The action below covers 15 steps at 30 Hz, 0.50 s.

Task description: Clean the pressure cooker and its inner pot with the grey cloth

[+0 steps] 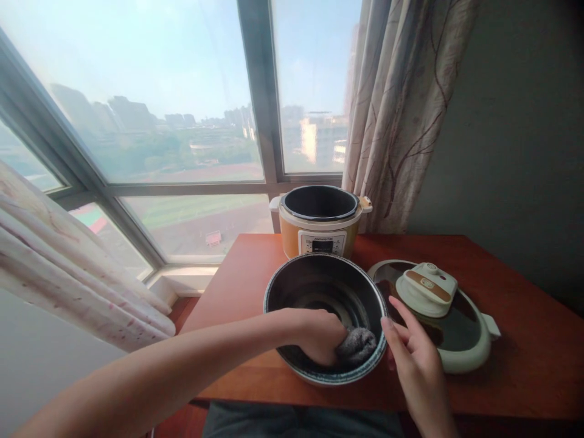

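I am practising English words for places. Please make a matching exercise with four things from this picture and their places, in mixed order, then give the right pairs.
Things:
1. grey cloth
2. cooker lid
3. orange cooker body
4. curtain

Places:
A. at the back of the table, by the window
B. inside the black inner pot, under the left hand
C. hanging at the right of the window
D. flat on the table, right of the pot

Pairs: 1-B, 2-D, 3-A, 4-C. The right hand touches the pot's rim.
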Available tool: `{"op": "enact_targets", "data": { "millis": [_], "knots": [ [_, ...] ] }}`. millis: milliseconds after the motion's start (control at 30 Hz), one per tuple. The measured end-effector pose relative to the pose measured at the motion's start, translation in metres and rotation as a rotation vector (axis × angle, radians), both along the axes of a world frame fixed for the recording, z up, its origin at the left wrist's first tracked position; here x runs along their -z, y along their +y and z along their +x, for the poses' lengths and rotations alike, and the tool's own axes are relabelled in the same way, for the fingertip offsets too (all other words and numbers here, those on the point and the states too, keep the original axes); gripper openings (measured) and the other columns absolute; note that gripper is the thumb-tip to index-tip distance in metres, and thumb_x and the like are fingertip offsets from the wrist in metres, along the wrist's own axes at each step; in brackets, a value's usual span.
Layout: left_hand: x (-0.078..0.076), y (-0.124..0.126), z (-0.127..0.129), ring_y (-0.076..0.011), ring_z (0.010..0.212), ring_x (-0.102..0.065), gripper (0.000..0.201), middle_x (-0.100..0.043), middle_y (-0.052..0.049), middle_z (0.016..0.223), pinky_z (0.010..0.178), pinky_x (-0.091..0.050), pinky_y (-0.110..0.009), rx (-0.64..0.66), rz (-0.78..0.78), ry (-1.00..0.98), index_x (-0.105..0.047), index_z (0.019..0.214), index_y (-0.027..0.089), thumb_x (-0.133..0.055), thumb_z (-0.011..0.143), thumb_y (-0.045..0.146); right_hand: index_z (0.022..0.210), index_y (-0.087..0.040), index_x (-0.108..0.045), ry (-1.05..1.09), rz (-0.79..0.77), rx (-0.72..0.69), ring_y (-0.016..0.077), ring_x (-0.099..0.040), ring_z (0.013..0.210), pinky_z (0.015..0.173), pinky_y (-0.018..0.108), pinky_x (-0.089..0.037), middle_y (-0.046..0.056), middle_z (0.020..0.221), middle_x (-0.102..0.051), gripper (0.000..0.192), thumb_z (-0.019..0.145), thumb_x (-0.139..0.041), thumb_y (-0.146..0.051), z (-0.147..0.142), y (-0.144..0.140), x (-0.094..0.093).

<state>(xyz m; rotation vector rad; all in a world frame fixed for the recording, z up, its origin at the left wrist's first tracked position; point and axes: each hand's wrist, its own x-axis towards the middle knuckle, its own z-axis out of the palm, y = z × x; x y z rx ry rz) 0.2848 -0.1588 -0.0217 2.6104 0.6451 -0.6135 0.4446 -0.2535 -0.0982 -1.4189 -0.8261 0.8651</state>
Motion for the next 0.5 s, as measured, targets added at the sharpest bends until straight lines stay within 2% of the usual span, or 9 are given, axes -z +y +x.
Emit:
{"op": "enact_targets", "data": {
  "millis": [67, 133, 233, 333, 433, 500],
  "knots": [
    [-0.003, 0.002, 0.005, -0.0314, 0.078, -0.073, 0.035, -0.077, -0.021, 0.091, 0.060, -0.051, -0.034, -0.015, -0.056, 0.041, -0.077, 0.101, 0.007, -0.060, 0.080, 0.029, 0.154, -0.018, -0.038, 0.038, 0.008, 0.008, 0.0141, -0.042, 0.050, 0.046, 0.025, -0.038, -0.006, 0.058, -0.048, 0.089, 0.082, -0.066, -0.063, -0.008, -0.009, 0.005],
    [-0.002, 0.004, 0.008, -0.0278, 0.080, -0.071, 0.034, -0.077, -0.015, 0.092, 0.063, -0.051, -0.031, -0.128, -0.151, -0.021, -0.077, 0.102, 0.010, -0.061, 0.078, 0.029, 0.153, -0.018, -0.040, 0.015, 0.019, 0.044, 0.0159, -0.050, 0.056, 0.051, 0.026, -0.043, -0.004, 0.064, -0.054, 0.087, 0.083, -0.066, -0.063, -0.012, -0.012, 0.011],
    [0.008, 0.007, 0.010, -0.0241, 0.082, -0.070, 0.034, -0.075, -0.006, 0.092, 0.065, -0.052, -0.029, -0.451, -0.408, -0.168, -0.076, 0.102, 0.016, -0.069, 0.073, 0.032, 0.148, -0.020, -0.048, -0.051, 0.025, 0.073, 0.0226, -0.065, 0.082, 0.071, 0.029, -0.051, 0.004, 0.086, -0.069, 0.077, 0.085, -0.063, -0.062, -0.013, -0.012, 0.020],
    [0.019, 0.008, 0.016, -0.0236, 0.085, -0.070, 0.035, -0.075, -0.006, 0.098, 0.069, -0.054, -0.029, -0.827, -0.625, -0.389, -0.073, 0.105, 0.017, -0.069, 0.074, 0.033, 0.147, -0.019, -0.049, -0.061, 0.030, 0.054, 0.0284, -0.065, 0.109, 0.088, 0.033, -0.051, 0.009, 0.119, -0.071, 0.075, 0.086, -0.061, -0.061, -0.011, -0.010, 0.023],
    [0.024, 0.006, 0.028, -0.0245, 0.094, -0.071, 0.037, -0.075, -0.008, 0.106, 0.078, -0.056, -0.031, -1.017, -0.654, -0.586, -0.070, 0.112, 0.015, -0.062, 0.080, 0.033, 0.147, -0.019, -0.048, -0.037, 0.039, 0.022, 0.0310, -0.061, 0.121, 0.093, 0.035, -0.050, 0.012, 0.134, -0.065, 0.075, 0.086, -0.060, -0.060, -0.011, -0.006, 0.022],
    [0.024, 0.002, 0.034, -0.0257, 0.103, -0.070, 0.043, -0.074, -0.009, 0.114, 0.085, -0.055, -0.032, -0.999, -0.598, -0.643, -0.067, 0.119, 0.015, -0.061, 0.081, 0.035, 0.147, -0.019, -0.047, -0.010, 0.061, 0.009, 0.0312, -0.059, 0.125, 0.097, 0.037, -0.049, 0.013, 0.138, -0.063, 0.073, 0.087, -0.060, -0.058, -0.010, -0.003, 0.022]
  ]
}}
